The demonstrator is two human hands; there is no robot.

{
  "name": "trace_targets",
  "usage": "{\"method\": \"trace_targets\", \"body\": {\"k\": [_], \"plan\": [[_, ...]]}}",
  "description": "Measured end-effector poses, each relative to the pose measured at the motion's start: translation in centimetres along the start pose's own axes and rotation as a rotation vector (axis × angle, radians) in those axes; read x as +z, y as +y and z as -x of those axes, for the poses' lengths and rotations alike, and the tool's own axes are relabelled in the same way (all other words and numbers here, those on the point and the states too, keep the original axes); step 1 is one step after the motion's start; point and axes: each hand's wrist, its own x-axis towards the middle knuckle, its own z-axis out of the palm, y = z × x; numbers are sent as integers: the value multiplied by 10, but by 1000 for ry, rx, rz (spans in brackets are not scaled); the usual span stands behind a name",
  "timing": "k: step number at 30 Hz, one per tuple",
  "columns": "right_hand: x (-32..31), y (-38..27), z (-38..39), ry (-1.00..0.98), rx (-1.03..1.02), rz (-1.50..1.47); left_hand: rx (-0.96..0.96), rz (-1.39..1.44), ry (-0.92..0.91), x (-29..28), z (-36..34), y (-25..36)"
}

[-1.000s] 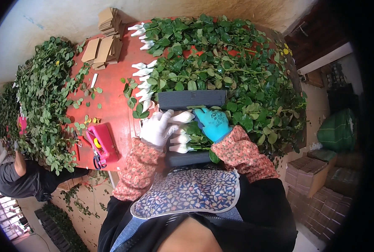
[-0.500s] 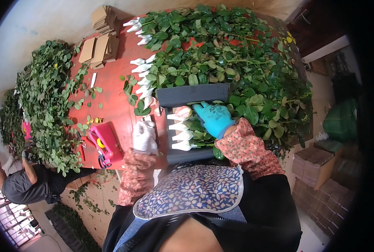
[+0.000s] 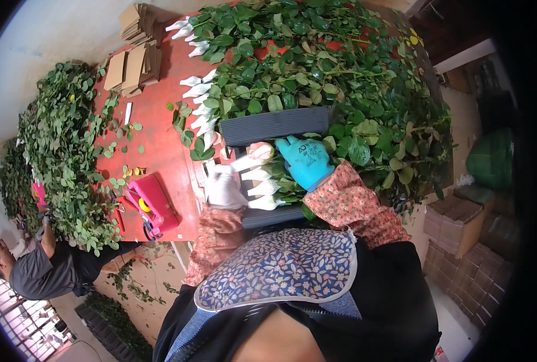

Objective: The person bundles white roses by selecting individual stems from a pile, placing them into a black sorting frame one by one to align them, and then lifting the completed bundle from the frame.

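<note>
A pink rose (image 3: 261, 152) without a full cover lies at the far side of a grey ridged holder (image 3: 274, 125). My right hand (image 3: 309, 161), in a blue glove, closes round its stem just behind the bloom. My left hand (image 3: 225, 187), in a white glove, is at the holder's left side, fingers closed on a white net sleeve (image 3: 241, 163) that points at the bloom. Below it in the holder lie several roses in white net sleeves (image 3: 263, 188), heads to the left. The left fingertips are partly blurred.
Leafy roses with white-sleeved heads (image 3: 203, 90) cover the far side of the red table (image 3: 172, 114). Cardboard pieces (image 3: 134, 66) are stacked at far left. A pink tool box (image 3: 154, 205) stands near left. Another person (image 3: 45, 262) works beside more foliage (image 3: 60, 157) at the left.
My left hand has moved right, toward the rose, and a white sleeve now shows between it and the bloom. My right hand has shifted slightly left. The view has shifted a little.
</note>
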Motion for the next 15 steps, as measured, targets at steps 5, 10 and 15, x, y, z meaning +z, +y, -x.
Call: {"method": "trace_targets", "body": {"k": [5,10,15], "plan": [[8,22,13,190,-100,-227,-273,961,-16,-40,9,63],[-21,20,21,129,-341,-307,-196,542,-115,-6,21,79],[-3,8,19,99,-265,15,-234,189,-157,24,30,93]]}}
